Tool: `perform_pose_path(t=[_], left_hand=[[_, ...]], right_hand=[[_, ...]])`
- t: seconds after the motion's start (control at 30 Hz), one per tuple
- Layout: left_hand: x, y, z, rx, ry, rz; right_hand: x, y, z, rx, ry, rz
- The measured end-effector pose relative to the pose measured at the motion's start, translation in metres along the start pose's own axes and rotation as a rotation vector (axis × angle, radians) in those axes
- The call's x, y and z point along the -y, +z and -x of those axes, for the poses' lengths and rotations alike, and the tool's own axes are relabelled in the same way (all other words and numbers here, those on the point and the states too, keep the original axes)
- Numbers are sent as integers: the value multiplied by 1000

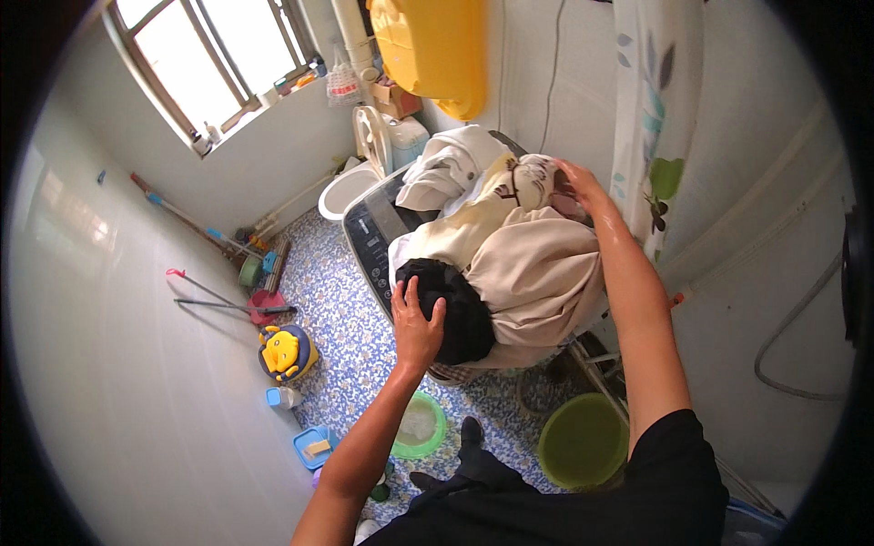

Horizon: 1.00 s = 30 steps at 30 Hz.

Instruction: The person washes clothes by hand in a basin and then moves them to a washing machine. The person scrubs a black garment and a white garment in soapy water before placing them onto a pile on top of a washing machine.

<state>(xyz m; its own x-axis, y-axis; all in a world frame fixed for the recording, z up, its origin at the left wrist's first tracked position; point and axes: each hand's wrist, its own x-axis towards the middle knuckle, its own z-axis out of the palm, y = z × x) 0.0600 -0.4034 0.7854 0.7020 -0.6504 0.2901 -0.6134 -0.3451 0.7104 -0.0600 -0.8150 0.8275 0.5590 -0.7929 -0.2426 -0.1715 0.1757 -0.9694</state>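
Observation:
A heap of laundry lies on top of a washing machine (369, 232), whose dark control panel shows along its left edge. My left hand (418, 331) rests with spread fingers on a black cloth item (459, 321) at the near end of the heap. My right hand (577, 183) touches the far right side of the heap, beside a patterned cream garment (532, 179); its fingertips are partly hidden. Between the hands lie a beige cloth (543, 273) and a pale yellow garment (461, 232). A white garment (447, 167) is bunched at the back.
On the patterned floor, a green basin (418, 426) holds sudsy water, and an olive-green tub (584, 440) stands right of my feet. A yellow and blue child's potty (287, 351), a red dustpan (266, 307) and mops line the left wall. A curtain (655, 123) hangs at right.

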Motion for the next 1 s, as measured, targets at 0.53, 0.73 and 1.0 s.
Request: perform_pose_path(t=[0.53, 0.73, 1.0], left_hand=[[-47, 34, -80, -84, 356, -37], [-59, 49, -120, 4, 547, -47], [-50, 57, -113, 3, 370, -6]], right_hand=[[-7, 139, 102, 50, -705, 908], [-19, 128, 96, 337, -652, 807], [-13, -14, 19, -408, -654, 624]])
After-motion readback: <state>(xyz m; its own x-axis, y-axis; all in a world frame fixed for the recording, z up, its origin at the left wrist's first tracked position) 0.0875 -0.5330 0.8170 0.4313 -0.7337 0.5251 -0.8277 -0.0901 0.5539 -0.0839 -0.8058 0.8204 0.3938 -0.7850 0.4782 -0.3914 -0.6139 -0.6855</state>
